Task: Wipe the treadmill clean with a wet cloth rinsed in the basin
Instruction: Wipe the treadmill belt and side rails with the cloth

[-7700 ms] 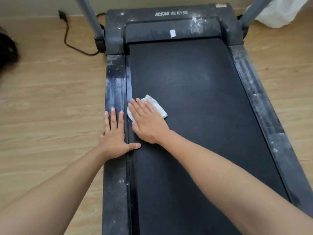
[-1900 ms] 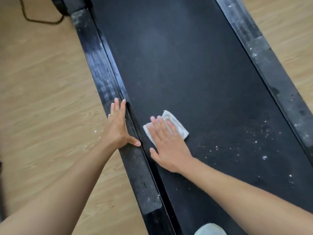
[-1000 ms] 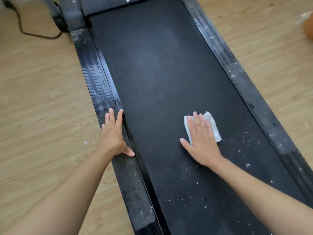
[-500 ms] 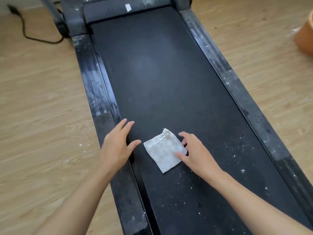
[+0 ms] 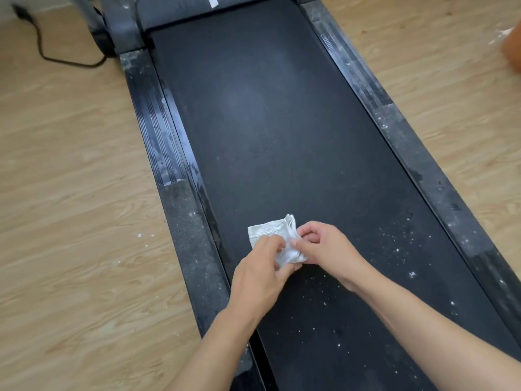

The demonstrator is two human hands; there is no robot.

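Observation:
A small white cloth (image 5: 269,230) lies on the black treadmill belt (image 5: 267,122), near its left side. My left hand (image 5: 260,273) pinches the cloth's near edge with thumb and curled fingers. My right hand (image 5: 328,249) pinches its right edge, fingers curled. Part of the cloth is hidden under both hands. White specks dot the belt to the right of and below my hands. The left side rail (image 5: 183,218) and right side rail (image 5: 417,153) look dusty and streaked.
Light wooden floor (image 5: 70,221) lies on both sides of the treadmill. A black power cable (image 5: 56,59) runs across the floor at the upper left, near a grey upright post (image 5: 84,9). An orange-brown object (image 5: 514,52) shows at the right edge.
My left hand left the side rail and came onto the cloth. My right hand went from flat on the cloth to pinching its edge. The cloth is now bunched between both hands.

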